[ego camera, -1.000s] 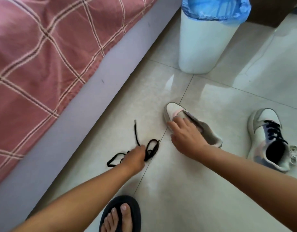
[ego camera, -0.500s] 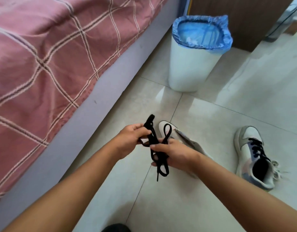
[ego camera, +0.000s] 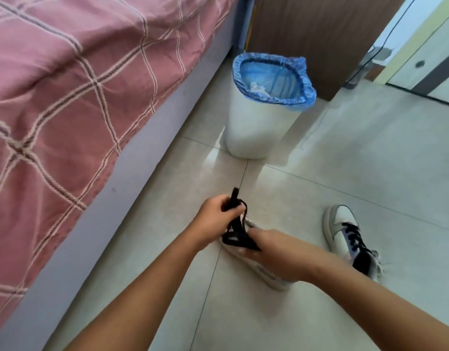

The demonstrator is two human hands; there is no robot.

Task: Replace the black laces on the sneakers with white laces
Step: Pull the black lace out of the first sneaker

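A loose black lace (ego camera: pixel 237 228) is bunched in the air between both hands. My left hand (ego camera: pixel 215 220) grips its upper part, with one end sticking up past the fingers. My right hand (ego camera: pixel 271 252) grips the lower loops. Beneath my hands a white sneaker without a lace (ego camera: pixel 265 273) lies on the tiled floor, mostly hidden by my right hand. To the right stands the second white sneaker (ego camera: pixel 344 236), with a black lace (ego camera: pixel 353 240) threaded through it.
A bed with a pink checked cover (ego camera: pixel 66 97) and grey side runs along the left. A white bin with a blue bag (ego camera: pixel 263 107) stands on the floor beyond the hands. A brown cabinet (ego camera: pixel 319 34) is behind it.
My left hand lifted the black lace off the floor and my right hand left the sneaker to join it. Both hands now bunch the lace; the view has tilted up.
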